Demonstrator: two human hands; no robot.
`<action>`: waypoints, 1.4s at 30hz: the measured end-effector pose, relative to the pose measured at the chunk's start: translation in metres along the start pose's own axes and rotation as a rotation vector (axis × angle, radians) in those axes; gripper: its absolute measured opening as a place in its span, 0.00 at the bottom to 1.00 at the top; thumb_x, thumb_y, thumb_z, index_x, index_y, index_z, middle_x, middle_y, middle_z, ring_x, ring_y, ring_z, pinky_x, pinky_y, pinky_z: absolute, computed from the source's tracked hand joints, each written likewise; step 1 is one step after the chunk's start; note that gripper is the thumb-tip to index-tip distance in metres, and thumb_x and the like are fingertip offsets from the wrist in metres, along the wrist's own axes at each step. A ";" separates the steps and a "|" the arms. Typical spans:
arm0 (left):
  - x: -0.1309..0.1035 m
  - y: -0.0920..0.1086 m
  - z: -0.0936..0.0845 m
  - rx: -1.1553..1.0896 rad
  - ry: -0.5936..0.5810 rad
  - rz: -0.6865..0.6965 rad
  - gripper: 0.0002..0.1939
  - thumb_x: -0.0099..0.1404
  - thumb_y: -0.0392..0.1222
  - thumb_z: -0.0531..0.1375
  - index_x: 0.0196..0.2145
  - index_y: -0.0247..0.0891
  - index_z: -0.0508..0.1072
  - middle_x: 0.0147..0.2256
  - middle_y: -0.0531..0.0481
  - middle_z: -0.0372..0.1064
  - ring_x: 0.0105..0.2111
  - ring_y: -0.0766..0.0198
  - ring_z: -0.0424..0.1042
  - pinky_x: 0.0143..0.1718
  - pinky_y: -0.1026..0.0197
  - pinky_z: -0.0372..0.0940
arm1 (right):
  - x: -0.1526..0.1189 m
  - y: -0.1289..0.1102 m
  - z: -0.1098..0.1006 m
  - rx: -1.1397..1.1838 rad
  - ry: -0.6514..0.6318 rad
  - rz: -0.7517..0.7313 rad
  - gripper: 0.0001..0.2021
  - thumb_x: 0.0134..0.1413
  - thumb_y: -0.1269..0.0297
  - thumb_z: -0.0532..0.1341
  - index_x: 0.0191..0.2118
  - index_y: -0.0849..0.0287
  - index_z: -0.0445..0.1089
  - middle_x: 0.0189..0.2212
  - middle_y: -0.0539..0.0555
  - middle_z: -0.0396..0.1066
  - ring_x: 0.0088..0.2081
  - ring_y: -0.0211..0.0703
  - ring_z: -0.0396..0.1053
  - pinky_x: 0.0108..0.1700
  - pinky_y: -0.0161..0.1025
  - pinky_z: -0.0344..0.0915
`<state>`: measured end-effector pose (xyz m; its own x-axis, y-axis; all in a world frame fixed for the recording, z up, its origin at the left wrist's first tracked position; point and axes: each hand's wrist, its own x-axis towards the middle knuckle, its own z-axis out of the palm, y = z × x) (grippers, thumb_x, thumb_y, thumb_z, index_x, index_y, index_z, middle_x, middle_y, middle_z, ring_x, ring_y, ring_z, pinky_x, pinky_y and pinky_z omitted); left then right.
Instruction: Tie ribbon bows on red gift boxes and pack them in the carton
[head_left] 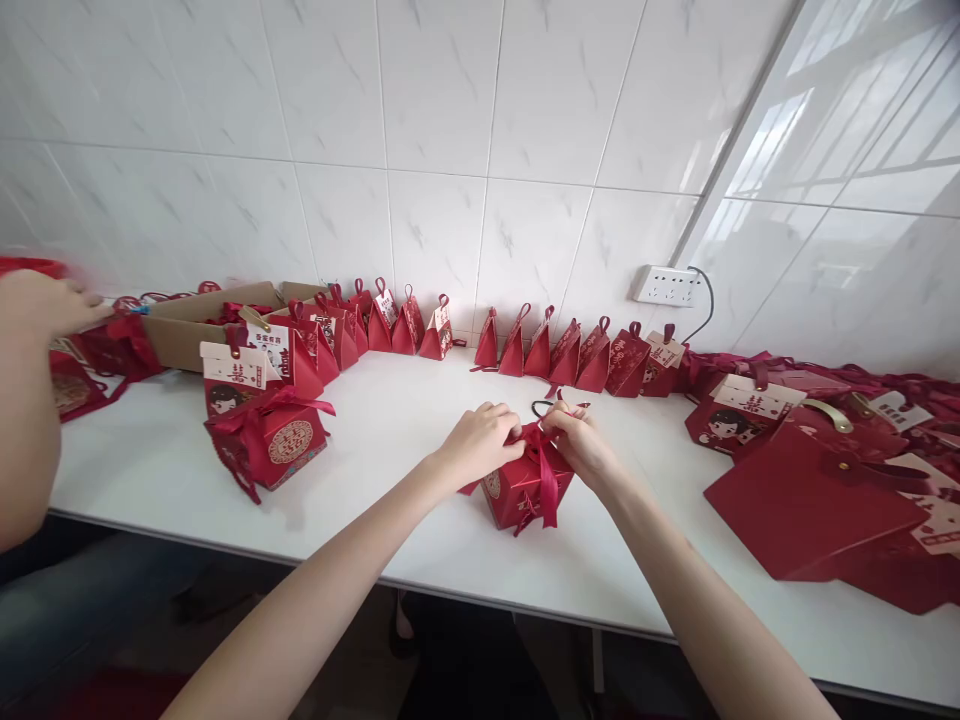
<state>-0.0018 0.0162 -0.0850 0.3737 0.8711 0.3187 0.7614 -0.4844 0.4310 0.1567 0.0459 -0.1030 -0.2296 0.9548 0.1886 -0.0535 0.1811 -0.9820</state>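
A small red gift box (514, 497) with a gold round emblem stands on the white table in front of me. A red satin ribbon (548, 488) is wound about its top, one tail hanging down the front. My left hand (484, 440) is closed at the box's upper left, fingertips curled in at the ribbon. On the upper right, my right hand (579, 440) pinches the ribbon, and a short end pokes out above the fingers. A black loop (540, 408) shows just behind the box. The fingertips partly cover the knot area.
Red triangular boxes (592, 358) line the wall. A ribboned box (289, 440) sits to the left, near an open cardboard carton (180, 338). Flat red bags (817, 500) pile up at right. Another person's arm (30, 400) reaches in from the left. A power strip (667, 286) is on the wall.
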 end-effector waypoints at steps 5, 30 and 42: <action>0.001 -0.001 0.002 -0.170 0.096 -0.096 0.09 0.51 0.35 0.59 0.20 0.39 0.60 0.27 0.50 0.64 0.33 0.55 0.66 0.36 0.55 0.60 | -0.002 -0.023 -0.006 0.195 0.211 -0.118 0.16 0.47 0.53 0.55 0.18 0.55 0.50 0.15 0.43 0.46 0.20 0.36 0.55 0.28 0.36 0.62; 0.030 -0.004 -0.105 -1.220 0.182 0.013 0.07 0.51 0.38 0.67 0.28 0.32 0.75 0.28 0.51 0.70 0.25 0.73 0.66 0.28 0.67 0.62 | 0.005 -0.130 -0.024 0.038 -0.230 -0.237 0.11 0.46 0.57 0.67 0.30 0.59 0.69 0.28 0.50 0.66 0.25 0.32 0.60 0.25 0.32 0.57; 0.056 0.023 -0.103 -1.342 0.261 0.052 0.16 0.47 0.44 0.70 0.29 0.33 0.70 0.24 0.55 0.66 0.23 0.72 0.66 0.29 0.63 0.66 | 0.025 -0.117 -0.005 0.075 -0.254 -0.209 0.18 0.33 0.59 0.73 0.32 0.60 0.72 0.29 0.49 0.70 0.33 0.37 0.69 0.41 0.38 0.63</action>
<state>-0.0181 0.0456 0.0297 0.1619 0.8816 0.4434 -0.3999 -0.3521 0.8462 0.1621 0.0495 0.0165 -0.4404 0.8078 0.3918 -0.1941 0.3404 -0.9200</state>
